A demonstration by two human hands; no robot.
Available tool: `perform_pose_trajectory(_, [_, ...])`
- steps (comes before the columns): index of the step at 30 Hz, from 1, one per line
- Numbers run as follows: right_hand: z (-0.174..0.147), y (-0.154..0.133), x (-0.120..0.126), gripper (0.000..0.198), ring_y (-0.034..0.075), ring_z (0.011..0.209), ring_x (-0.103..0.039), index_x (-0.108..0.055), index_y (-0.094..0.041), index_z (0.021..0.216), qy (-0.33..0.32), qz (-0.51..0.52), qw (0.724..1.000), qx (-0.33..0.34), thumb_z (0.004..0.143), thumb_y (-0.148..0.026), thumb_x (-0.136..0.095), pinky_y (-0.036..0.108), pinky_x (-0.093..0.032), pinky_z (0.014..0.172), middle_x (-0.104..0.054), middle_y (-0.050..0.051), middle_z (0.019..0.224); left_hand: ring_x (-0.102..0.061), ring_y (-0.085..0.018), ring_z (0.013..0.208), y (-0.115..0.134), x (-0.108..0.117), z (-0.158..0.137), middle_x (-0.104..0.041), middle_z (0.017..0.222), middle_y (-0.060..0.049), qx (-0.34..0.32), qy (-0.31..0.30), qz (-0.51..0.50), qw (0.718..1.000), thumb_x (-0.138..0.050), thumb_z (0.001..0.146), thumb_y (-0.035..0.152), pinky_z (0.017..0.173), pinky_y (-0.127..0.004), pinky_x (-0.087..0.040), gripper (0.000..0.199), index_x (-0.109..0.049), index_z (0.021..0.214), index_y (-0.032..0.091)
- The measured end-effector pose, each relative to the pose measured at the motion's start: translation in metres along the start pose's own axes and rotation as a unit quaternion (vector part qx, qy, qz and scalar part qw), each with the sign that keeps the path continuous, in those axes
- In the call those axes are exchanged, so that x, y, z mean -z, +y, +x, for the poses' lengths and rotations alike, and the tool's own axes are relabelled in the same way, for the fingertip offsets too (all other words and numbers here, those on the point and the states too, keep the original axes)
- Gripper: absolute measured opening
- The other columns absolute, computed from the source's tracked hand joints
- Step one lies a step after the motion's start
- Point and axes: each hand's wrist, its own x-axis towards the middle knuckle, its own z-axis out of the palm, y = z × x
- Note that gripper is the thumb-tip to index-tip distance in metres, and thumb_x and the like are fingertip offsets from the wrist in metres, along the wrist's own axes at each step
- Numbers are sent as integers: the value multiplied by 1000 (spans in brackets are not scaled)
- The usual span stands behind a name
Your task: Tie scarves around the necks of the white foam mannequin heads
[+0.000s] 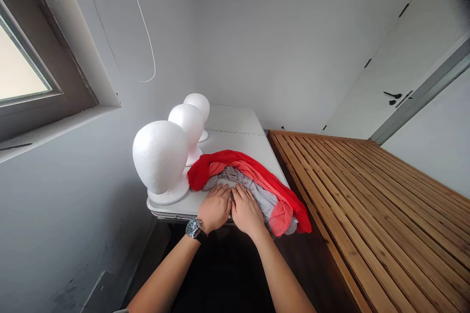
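My left hand (pixel 215 208) lies flat at the table's near edge, fingers stretched forward, with a watch (pixel 193 228) on the wrist. Beside it, nearly touching, my right hand (pixel 246 208) rests flat too, palm down. Just beyond my fingertips a grey scarf (pixel 262 196), a coral scarf (pixel 253 175) and a red scarf (pixel 235 156) lie bunched in a curve, their right ends hanging over the table edge. Neither hand grips any cloth. Left of the scarves stand three white foam heads: a near one (pixel 160 159), a middle one (pixel 186 122) and a far one (pixel 198 106).
The white table (pixel 235 120) reaches back toward the wall. To its right is a low slatted wooden bed frame (pixel 352 195). A window (pixel 25 58) is at upper left, with a bead cord (pixel 147 34) hanging beside it. A white door (pixel 389 73) is at far right.
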Motion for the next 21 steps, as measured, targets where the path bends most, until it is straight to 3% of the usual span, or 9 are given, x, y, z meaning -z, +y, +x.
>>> perform_pose_trajectory(16, [0,-1,2,58,27,166,-37,-51,-10,166,-4,3,1000,0,114,-31,-36,47,-28,141,-40,13,175,-57,-32,152,3,6,0,-64,158,-14,-1,-19,22,1000,-42,110,28,129,-55,-50,48,-61,153,16])
perform_pose_trajectory(21, [0,0,-1,58,27,166,-38,-53,-11,165,5,4,1000,2,114,-35,-38,47,-28,140,-41,13,175,-58,-33,151,5,26,-35,-62,161,-11,-39,-12,51,998,-49,109,30,127,-56,-51,46,-61,152,20])
